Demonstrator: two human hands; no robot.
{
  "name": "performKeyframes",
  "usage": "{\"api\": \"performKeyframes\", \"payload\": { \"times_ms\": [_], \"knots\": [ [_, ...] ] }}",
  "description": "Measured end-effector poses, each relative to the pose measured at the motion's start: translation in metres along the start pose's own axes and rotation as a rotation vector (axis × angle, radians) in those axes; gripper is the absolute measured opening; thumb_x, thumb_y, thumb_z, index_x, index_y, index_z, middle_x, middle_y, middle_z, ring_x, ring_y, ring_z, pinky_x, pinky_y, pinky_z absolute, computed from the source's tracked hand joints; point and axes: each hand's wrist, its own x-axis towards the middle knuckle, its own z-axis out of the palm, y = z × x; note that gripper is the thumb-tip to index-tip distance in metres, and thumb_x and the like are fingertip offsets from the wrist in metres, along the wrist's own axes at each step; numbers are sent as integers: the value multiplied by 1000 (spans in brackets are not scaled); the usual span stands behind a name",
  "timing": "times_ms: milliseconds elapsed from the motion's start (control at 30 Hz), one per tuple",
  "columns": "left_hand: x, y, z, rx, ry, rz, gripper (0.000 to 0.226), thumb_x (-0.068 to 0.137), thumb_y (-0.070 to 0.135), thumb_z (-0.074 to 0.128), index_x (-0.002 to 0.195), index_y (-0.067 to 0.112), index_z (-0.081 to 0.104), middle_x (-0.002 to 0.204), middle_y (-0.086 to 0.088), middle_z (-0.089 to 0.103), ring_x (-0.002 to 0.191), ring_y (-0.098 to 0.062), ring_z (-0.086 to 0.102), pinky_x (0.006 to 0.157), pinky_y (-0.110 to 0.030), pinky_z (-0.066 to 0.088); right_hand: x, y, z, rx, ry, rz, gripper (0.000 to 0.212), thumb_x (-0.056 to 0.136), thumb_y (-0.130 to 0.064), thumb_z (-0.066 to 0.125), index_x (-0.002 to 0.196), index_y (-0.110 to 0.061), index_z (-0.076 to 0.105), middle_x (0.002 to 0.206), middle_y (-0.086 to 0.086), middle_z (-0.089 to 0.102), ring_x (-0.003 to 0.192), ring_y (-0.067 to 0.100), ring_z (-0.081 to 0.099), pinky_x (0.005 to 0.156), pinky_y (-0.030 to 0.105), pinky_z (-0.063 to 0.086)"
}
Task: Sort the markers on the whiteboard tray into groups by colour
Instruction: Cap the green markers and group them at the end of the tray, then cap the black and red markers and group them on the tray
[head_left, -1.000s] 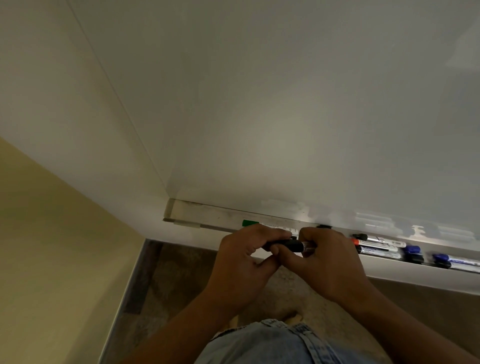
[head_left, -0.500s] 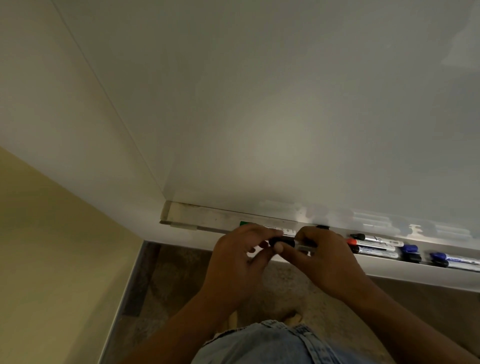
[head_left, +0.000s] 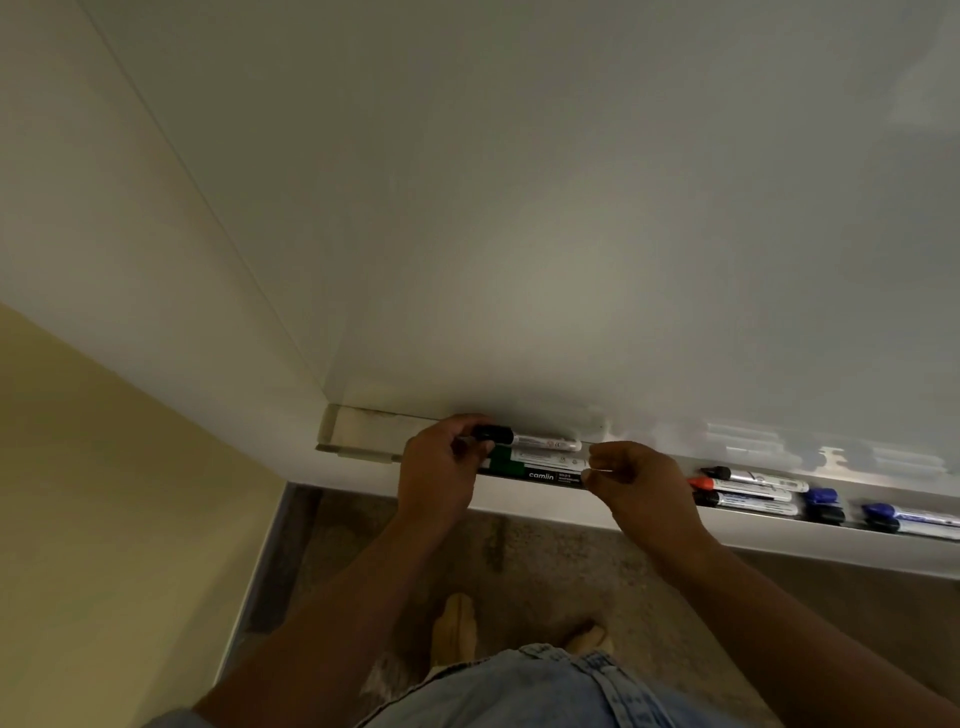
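Markers lie lengthwise in the whiteboard tray, a long, shallow metal channel with a pale, smudged floor that runs along the foot of the smooth, glossy whiteboard. Near the tray's left end the left hand is curled, its fingertips pinching the black cap of a black-capped marker, a slim white cylinder with small print, held against the tray's back edge. Just in front of it lies a green-capped marker with a white barrel, and touching that one's front side a dark-barrelled marker with a green band and white lettering on its matt surface. The right hand is loosely closed at the right ends of these three, thumb and forefinger pressed together; I cannot tell whether it grips any marker.

Further right, well apart from this group, a second black-capped marker, a red-capped marker and a dark-capped marker lie side by side, all with white or silvery labelled barrels. Just past their right ends sit a blue cap and a black cap, and beyond them, at the frame's edge, a blue-capped marker. Below the tray show a speckled stone-like floor and blue denim.
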Motion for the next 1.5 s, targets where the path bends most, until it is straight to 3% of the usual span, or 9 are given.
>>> {"api": "performKeyframes", "payload": {
  "times_ms": [167,333,500,900,1000,1067,1267,1400,1500],
  "knots": [
    [5,-9,7,153,5,42,29,82,19,71,110,19,66,106,-2,69,95,-16,64,85,-30,53,7,7,1,-307,31,-155,39,78,-17,74,115,-17,63,95,-8,65,78,-2,57,67,6,37],
    [2,-14,7,224,54,47,40,73,15,80,109,13,63,106,-4,64,94,-18,60,86,-37,54,14,13,1,-536,36,-345,43,78,-13,72,120,-17,62,110,6,64,81,2,49,78,17,39],
    [-2,-18,3,232,7,21,48,74,16,79,118,9,59,113,-9,63,100,-20,61,89,-40,53,22,18,8,-665,-77,-333,48,83,-17,66,130,-21,55,121,7,59,101,21,59,91,33,50],
    [-18,-19,-16,302,-17,116,47,75,26,79,116,14,60,112,-4,62,101,-18,59,91,-36,50,21,10,24,-523,-148,-386,45,84,-15,66,127,-20,56,117,4,60,98,15,59,89,29,52],
    [-22,-17,-15,324,-15,113,46,77,29,76,118,18,59,116,-2,61,106,-17,56,95,-37,48,16,12,15,-505,-110,-429,40,82,-19,69,122,-19,60,114,0,62,88,-1,54,78,4,41],
    [-26,-14,-11,333,-36,137,46,79,32,74,120,20,58,119,-1,60,110,-17,54,97,-37,46,11,15,5,-478,-78,-402,35,81,-23,71,115,-20,63,109,-5,64,77,-11,51,68,-2,34],
    [-37,10,25,377,-227,269,48,82,39,68,126,23,55,126,1,57,113,-16,52,97,-39,46,-4,42,-51,-397,68,-288,28,80,-27,72,106,-30,64,99,-16,60,81,-9,53,70,5,37],
    [-41,30,62,428,-338,366,45,85,44,62,127,30,52,124,8,55,106,-9,53,91,-28,47,-6,75,-106,-358,162,-160,31,80,-23,72,110,-23,64,105,-5,66,87,2,58,78,22,48],
    [-42,47,92,462,-379,413,43,85,42,62,124,28,54,116,8,56,95,-6,53,79,-20,43,-5,99,-143,-424,156,-101,34,80,-24,72,113,-25,62,108,-3,65,88,4,54,79,25,46]
  ]
}}
